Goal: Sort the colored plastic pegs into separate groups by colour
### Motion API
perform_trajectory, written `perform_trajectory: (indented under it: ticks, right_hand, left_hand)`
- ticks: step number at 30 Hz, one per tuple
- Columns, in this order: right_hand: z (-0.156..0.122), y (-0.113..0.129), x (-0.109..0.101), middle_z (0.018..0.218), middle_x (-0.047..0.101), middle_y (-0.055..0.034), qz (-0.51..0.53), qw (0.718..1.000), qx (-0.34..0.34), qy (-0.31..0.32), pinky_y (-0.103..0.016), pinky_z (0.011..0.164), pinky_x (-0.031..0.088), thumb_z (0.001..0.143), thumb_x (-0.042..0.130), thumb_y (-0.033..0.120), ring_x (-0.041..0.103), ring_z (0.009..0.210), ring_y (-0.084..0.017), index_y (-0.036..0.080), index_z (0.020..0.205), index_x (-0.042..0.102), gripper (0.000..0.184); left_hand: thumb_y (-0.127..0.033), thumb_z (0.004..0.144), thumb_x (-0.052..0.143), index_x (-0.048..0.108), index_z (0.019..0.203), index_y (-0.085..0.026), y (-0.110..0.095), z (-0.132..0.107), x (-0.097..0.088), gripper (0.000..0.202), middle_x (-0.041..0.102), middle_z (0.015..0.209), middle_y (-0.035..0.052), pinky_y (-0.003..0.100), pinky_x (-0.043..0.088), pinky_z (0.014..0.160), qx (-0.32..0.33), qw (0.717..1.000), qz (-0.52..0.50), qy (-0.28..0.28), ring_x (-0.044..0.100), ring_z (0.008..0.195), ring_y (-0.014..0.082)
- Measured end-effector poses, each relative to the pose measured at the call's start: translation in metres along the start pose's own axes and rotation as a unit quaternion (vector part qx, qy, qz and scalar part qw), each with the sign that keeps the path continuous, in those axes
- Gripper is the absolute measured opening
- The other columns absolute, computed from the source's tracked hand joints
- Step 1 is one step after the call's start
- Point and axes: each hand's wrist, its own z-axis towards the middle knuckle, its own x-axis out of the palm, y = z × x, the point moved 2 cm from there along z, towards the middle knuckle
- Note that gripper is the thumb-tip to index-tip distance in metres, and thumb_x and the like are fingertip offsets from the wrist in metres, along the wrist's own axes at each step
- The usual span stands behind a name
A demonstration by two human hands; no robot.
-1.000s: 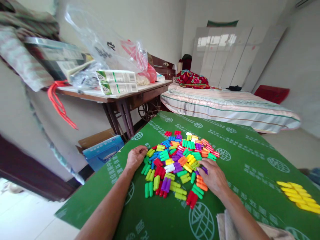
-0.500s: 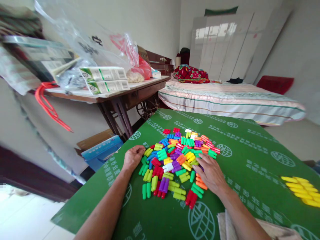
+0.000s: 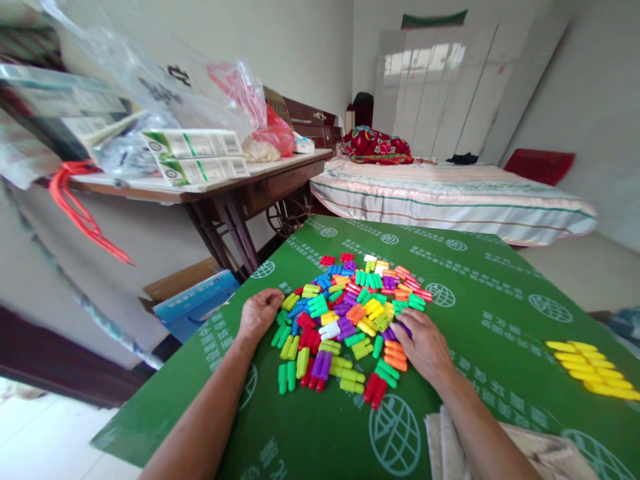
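Many small bullet-shaped plastic pieces in several colours, mostly joined side by side, lie in a loose pile on the green table (image 3: 300, 440). My left hand (image 3: 260, 313) rests at the pile's left edge with its fingers curled; anything inside them is hidden. Close by are lime pieces (image 3: 290, 301) and green ones (image 3: 281, 335). At the pile's right side, my right hand (image 3: 424, 343) has its thumb and fingers closed about a purple plastic piece (image 3: 404, 327), partly covered by the fingers. Orange pieces (image 3: 395, 356) lie just below those fingertips.
A set of yellow pieces (image 3: 593, 368) lies apart at the table's right. Folded beige cloth (image 3: 505, 443) is under my right forearm. To the left stands a sewing-machine table (image 3: 280, 175) with boxes (image 3: 195, 157) and plastic bags. A bed (image 3: 450, 193) is behind.
My right hand's fingers have drawn together, and purple now shows between them. My left hand stays curled at the pile's edge. The whole view has shifted slightly.
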Motion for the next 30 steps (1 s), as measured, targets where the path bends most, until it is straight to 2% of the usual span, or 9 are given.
perform_trajectory:
  ticks: [12,20,30]
  right_hand:
    - [0.0006,-0.0022,0.0008,0.111,0.067,-0.0104,0.003,1.000,0.018,-0.009,-0.036,0.094,0.047,0.092,0.044,0.038,0.059,0.106,-0.022,0.018,0.098,0.070,0.034]
    - [0.0015,-0.0028,-0.0015,0.108,0.068,-0.0096,0.000,1.000,0.023,-0.009,-0.035,0.092,0.046,0.092,0.044,0.035,0.059,0.102,-0.021,0.019,0.093,0.070,0.031]
    - [0.0015,-0.0026,-0.0053,0.096,0.068,-0.0076,-0.019,0.999,0.033,-0.018,-0.032,0.089,0.045,0.092,0.042,0.030,0.059,0.095,-0.020,0.020,0.087,0.069,0.029]
  left_hand:
    - [-0.048,0.066,0.054,0.068,0.076,-0.021,0.0045,0.0041,0.0007,0.033,0.067,0.065,-0.0013,0.027,0.045,0.060,-0.001,1.000,0.005,-0.010,0.058,0.062,0.0171]
    - [-0.049,0.066,0.053,0.069,0.075,-0.021,0.0043,0.0051,-0.0002,0.034,0.067,0.065,-0.0007,0.027,0.044,0.060,0.004,1.000,0.013,-0.011,0.058,0.061,0.0175]
    - [-0.048,0.066,0.054,0.069,0.076,-0.021,0.0085,0.0060,0.0012,0.033,0.068,0.066,-0.0008,0.027,0.044,0.061,0.004,1.000,0.007,-0.015,0.058,0.062,0.0171]
